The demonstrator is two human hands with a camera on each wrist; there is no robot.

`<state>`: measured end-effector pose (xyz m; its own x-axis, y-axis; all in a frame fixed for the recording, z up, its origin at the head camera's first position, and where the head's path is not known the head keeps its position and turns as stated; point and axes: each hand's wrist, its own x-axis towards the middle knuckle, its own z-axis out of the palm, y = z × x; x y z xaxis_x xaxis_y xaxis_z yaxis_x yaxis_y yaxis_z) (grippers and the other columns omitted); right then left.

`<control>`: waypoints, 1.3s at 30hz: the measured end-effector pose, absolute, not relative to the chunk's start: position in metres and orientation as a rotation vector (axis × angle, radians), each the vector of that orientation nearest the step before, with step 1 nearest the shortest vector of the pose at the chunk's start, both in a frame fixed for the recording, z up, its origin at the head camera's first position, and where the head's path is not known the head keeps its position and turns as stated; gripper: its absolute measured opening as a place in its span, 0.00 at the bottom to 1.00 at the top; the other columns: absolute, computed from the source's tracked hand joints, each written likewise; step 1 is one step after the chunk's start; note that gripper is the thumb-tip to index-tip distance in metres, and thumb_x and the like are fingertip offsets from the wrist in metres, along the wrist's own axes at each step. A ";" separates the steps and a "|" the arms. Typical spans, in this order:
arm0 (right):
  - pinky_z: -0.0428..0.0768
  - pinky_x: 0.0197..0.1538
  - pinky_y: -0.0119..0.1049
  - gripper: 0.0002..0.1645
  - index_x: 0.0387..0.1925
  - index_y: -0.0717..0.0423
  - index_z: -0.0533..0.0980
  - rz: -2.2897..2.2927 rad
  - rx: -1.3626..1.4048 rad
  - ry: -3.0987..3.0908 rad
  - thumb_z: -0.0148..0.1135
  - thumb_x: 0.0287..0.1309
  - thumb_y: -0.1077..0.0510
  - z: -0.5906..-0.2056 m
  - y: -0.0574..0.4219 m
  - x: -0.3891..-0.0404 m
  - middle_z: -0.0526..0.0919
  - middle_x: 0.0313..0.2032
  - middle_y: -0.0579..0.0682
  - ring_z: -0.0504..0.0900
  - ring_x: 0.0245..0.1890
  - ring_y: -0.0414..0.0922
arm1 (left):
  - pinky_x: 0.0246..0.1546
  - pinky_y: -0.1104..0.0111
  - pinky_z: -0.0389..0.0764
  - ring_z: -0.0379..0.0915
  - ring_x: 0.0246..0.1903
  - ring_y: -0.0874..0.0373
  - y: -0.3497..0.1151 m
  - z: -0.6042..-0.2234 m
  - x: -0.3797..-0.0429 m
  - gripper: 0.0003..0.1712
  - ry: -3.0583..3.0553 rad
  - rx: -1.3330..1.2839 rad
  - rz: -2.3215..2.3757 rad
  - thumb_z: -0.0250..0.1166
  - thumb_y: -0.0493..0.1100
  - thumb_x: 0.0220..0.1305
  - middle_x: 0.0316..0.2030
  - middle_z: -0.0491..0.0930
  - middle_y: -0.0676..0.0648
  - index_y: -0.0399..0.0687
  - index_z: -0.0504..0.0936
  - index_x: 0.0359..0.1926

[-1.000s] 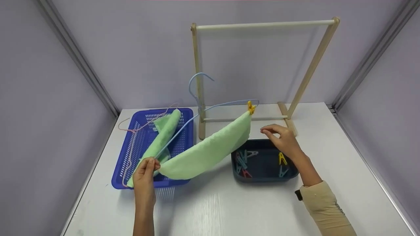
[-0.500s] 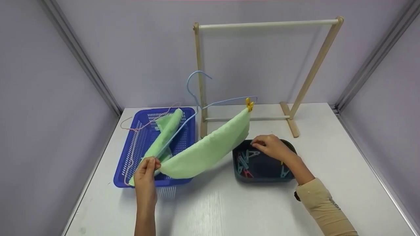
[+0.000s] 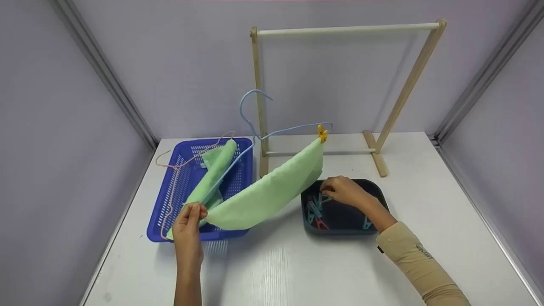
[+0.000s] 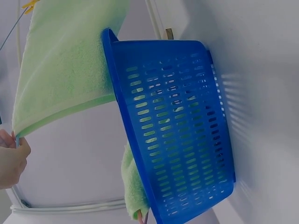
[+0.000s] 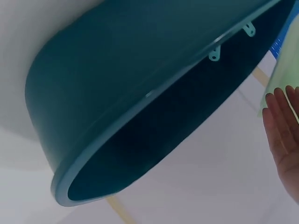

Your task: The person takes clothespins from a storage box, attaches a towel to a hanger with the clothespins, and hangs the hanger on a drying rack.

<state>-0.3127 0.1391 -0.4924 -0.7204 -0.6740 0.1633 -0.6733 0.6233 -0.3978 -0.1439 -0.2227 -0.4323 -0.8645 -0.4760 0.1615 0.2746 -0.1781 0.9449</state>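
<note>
My left hand [image 3: 189,219] pinches a corner of a light green towel [image 3: 267,191] against the lower left end of a blue wire hanger [image 3: 301,127]. A yellow clothespin [image 3: 322,134] clips the towel's other corner to the hanger's right end. The towel sags between these two points, and the hook stands up. Over the dark box [image 3: 340,232], my right hand [image 3: 344,190] reaches down beside several clothespins [image 3: 314,208]. In the right wrist view its fingers [image 5: 280,112] look mostly straight, with nothing seen held. The thumb is out of sight there.
A blue basket [image 3: 155,229] at the left holds a rolled green towel [image 3: 216,168] and a pink hanger [image 3: 173,191]. Behind the box stands a wooden rack [image 3: 348,30] with a white top bar. Walls enclose the white table [image 3: 272,272].
My right hand has moved left and down from beside the yellow clothespin into the box. The left hand keeps its pinch, and the hanger has tilted slightly.
</note>
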 end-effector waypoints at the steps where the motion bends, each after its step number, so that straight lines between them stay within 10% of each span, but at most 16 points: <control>1: 0.78 0.36 0.41 0.06 0.36 0.61 0.80 -0.673 -1.172 2.828 0.61 0.55 0.64 -0.494 0.138 -0.313 0.82 0.34 0.51 0.80 0.33 0.45 | 0.39 0.72 0.71 0.68 0.33 0.58 -0.223 -0.433 -0.144 0.12 -1.617 0.237 -2.079 0.49 0.37 0.70 0.28 0.71 0.48 0.33 0.73 0.32; 39: 0.73 0.28 0.40 0.12 0.38 0.58 0.77 -0.178 -1.086 2.777 0.64 0.51 0.57 -0.540 0.118 -0.322 0.74 0.29 0.47 0.69 0.23 0.42 | 0.40 0.71 0.70 0.67 0.33 0.57 -0.223 -0.435 -0.146 0.12 -1.635 0.240 -2.090 0.50 0.36 0.69 0.27 0.70 0.48 0.31 0.73 0.30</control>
<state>-0.3217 0.1184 -0.5399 -0.7254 -0.6810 -0.1002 -0.6626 0.7303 -0.1662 -0.1455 -0.2227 -0.4352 -0.8728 -0.4649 0.1486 0.2562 -0.1772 0.9502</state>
